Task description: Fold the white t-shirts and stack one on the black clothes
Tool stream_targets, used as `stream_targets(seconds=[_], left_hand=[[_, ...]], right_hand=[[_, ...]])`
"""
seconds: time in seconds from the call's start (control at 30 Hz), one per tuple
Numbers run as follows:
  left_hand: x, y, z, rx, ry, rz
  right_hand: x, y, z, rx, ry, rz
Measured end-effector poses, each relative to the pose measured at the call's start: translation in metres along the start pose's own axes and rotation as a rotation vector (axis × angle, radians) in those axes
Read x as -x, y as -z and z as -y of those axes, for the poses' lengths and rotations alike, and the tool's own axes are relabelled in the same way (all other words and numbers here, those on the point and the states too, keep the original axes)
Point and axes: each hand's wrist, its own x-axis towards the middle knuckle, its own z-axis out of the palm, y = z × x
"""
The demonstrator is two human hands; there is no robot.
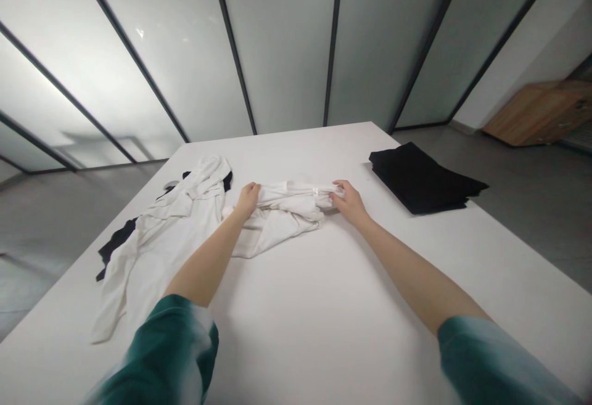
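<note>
From the head camera, the **left hand** is closed around one end of a twisted **white garment**, its fingers curled over the cloth. The **right hand** grips the other end, with its **fingers** bent over the bunched fabric and pinching it. The hands are well apart, with the garment's rolled upper part stretched between them and a looser fold sagging toward the person. A small clear **tag** shows on the roll, nearer the right hand.

The garment lies on a white **table**, around the middle of its far half. Just left of it, touching or nearly touching its edge, sprawls a crumpled **white heap** of cloth, with the left forearm passing close beside it. A **black cloth** pokes out from under that heap, and a small round **object**, too small to identify, sits near the table's left edge.

To the right, beyond the right hand, lies a flat **black stack** of folded cloth, its corner reaching the table's edge. **Green sleeves** cover both arms at the bottom of the view. Behind the table stands a frosted **glass wall** with dark frames, and a wooden **cabinet** sits on the grey **floor** at far right.
</note>
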Motion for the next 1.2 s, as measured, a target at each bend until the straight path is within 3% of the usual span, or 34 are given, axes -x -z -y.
stream_targets(seconds=[0.1,0.27,0.33,0.43,0.5,0.57,0.7,0.77,0.87,0.93,1.0,1.07,1.13,1.2], left_hand=[[0.010,-0.004,-0.002,-0.191,-0.052,0.113],[0.015,-0.004,-0.023,-0.314,-0.224,0.432],[0.012,-0.003,-0.035,-0.296,-0.268,0.441],[0.006,-0.004,-0.054,-0.154,-0.315,0.339],[0.002,-0.005,-0.067,0.002,-0.307,0.262],[-0.002,-0.005,-0.076,0.096,-0.288,0.210],[-0.010,0.008,-0.087,-0.059,-0.325,0.180],[-0.014,0.020,-0.089,-0.256,-0.363,0.264],[-0.018,0.039,-0.088,-0.609,-0.342,0.498],[-0.021,0.050,-0.084,-0.789,-0.262,0.631],[-0.026,0.059,-0.078,-0.832,-0.167,0.715],[-0.033,0.064,-0.072,-0.746,-0.083,0.693],[-0.042,0.066,-0.068,-0.564,-0.016,0.514],[-0.051,0.064,-0.065,-0.316,-0.005,0.245]], right_hand=[[-0.004,0.001,-0.004,0.009,-0.040,-0.090],[-0.015,0.020,-0.009,0.046,-0.106,-0.200],[-0.022,0.031,-0.011,-0.048,-0.235,-0.244],[-0.032,0.046,-0.010,-0.363,-0.462,-0.249],[-0.037,0.056,-0.003,-0.538,-0.507,-0.166],[-0.041,0.066,0.007,-0.531,-0.456,-0.049],[-0.048,0.092,0.031,-0.059,-0.292,0.202],[-0.052,0.102,0.038,0.126,-0.230,0.418],[-0.057,0.106,0.041,0.283,-0.163,0.770],[-0.061,0.102,0.039,0.480,-0.170,0.864],[-0.067,0.096,0.034,0.703,-0.221,0.777],[-0.076,0.090,0.029,0.779,-0.288,0.533],[-0.091,0.085,0.026,0.591,-0.317,0.207],[-0.111,0.080,0.027,0.310,-0.270,-0.029]])
